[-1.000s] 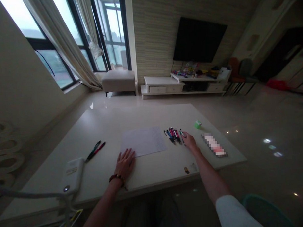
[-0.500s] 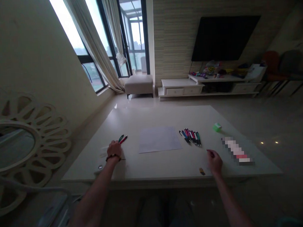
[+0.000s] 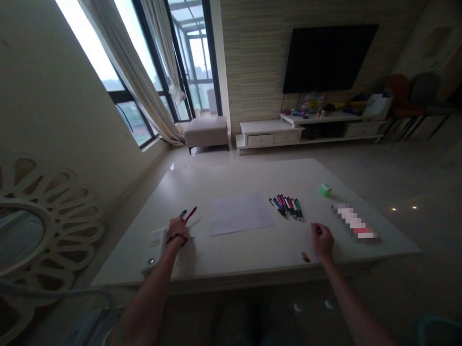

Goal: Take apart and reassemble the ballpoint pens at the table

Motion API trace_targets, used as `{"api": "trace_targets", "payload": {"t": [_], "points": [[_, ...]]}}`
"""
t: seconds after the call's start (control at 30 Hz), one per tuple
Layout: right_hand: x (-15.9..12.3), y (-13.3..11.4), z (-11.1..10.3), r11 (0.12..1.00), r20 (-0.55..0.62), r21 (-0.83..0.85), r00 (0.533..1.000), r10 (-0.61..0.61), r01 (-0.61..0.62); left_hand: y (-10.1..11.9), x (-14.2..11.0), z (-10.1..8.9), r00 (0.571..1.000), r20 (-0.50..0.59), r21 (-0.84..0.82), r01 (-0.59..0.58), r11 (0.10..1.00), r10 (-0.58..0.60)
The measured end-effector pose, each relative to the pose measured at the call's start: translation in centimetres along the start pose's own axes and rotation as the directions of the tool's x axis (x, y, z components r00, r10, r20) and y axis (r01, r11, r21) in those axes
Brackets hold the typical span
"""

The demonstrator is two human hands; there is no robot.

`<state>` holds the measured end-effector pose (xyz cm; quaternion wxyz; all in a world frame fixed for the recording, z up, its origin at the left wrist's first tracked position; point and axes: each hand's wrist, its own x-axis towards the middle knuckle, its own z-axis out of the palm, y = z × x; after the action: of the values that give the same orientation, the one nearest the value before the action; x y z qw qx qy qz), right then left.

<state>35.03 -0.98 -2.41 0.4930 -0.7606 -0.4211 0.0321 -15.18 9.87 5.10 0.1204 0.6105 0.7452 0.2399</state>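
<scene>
My left hand (image 3: 177, 228), with a beaded bracelet at the wrist, is closed around pens at the left of the white table. A red pen (image 3: 190, 215) and a dark green pen (image 3: 183, 213) stick out past its fingers. Beside that hand lies a white box (image 3: 156, 243) with a round dark spot at its near end. My right hand (image 3: 323, 240) is curled up near the table's front right; whatever its fingers may hold is hidden. Between the hands lies a sheet of white paper (image 3: 240, 214). A row of several pens (image 3: 287, 206) rests just right of the paper.
A small green and white item (image 3: 325, 190) stands at the table's right, with a blurred-out long object (image 3: 356, 223) nearer. A small brown and dark piece (image 3: 305, 257) lies by the front edge of the table (image 3: 249, 274). An ornate round mirror (image 3: 17, 236) is at far left.
The view has shifted a little. My left hand has moved slightly off the white box, showing more of it, and the red pen is now apart from the green one. My right hand stays curled.
</scene>
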Motion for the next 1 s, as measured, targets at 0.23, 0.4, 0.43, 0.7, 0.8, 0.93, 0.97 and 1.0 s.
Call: {"api": "trace_targets", "payload": {"t": [0.23,0.4,0.43,0.7,0.8,0.93,0.97,1.0], "points": [[-9.5,-11.7,2.9,0.920,0.644,0.320,0.764,-0.035,-0.227,8.6,-8.7,6.7,0.968,0.246,-0.889,0.207,0.409,0.043],[-13.1,-16.8,5.9,0.648,0.789,0.426,0.610,0.076,-0.632,12.8,-14.9,8.4,0.904,0.395,-0.913,0.368,0.177,0.161],[-13.1,-16.8,6.0,0.593,0.783,0.447,0.614,0.103,-0.670,13.0,-15.5,8.3,0.894,0.414,-0.905,0.385,0.179,0.172],[-12.5,-14.0,5.6,0.585,0.726,0.479,0.670,0.155,-0.655,11.3,-14.6,6.4,0.861,0.374,-0.728,0.042,0.684,0.344],[-12.7,-13.8,5.9,0.596,0.721,0.473,0.674,0.162,-0.649,11.4,-14.0,6.3,0.808,0.333,-0.458,-0.312,0.833,0.486],[-12.9,-14.1,6.5,0.636,0.684,0.428,0.691,0.236,-0.642,11.8,-14.5,6.8,0.761,0.265,-0.170,-0.568,0.806,0.592],[-12.9,-14.1,6.6,0.657,0.662,0.423,0.708,0.245,-0.623,11.9,-14.8,7.0,0.765,0.256,-0.121,-0.580,0.805,0.590],[-13.0,-14.2,6.7,0.680,0.643,0.421,0.726,0.244,-0.601,12.0,-15.0,7.1,0.775,0.256,-0.078,-0.579,0.812,0.577]]}}
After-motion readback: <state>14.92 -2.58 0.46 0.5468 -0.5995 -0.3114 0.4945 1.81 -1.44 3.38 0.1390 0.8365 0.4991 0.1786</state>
